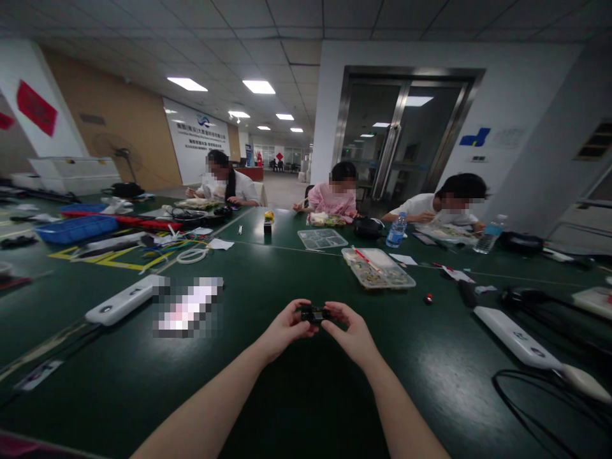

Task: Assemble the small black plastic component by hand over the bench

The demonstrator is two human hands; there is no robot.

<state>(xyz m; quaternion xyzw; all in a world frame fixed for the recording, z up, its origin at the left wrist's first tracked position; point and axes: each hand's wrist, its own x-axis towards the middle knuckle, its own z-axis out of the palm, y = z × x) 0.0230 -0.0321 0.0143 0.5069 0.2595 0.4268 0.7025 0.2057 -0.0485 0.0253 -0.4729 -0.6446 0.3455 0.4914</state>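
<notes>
Over the dark green table (248,306), my left hand (287,329) and my right hand (351,331) hold a small black object (314,313) between them. Each hand is closed, thumb and fingers pinching one end of it. The piece looks short and roughly box-shaped, with a lighter patch in its middle; its exact kind is too small and dim to make out. My fingertips cover both its ends. A phone with a lit, blurred screen (191,307) lies left of my hands.
White power strips lie at left (127,299) and right (516,336), trailing cables. Ahead stand a compartment box of small parts (389,277), a clear lid (322,240) and a water bottle (396,231). A blue tray (76,231) sits far left. Several people sit opposite.
</notes>
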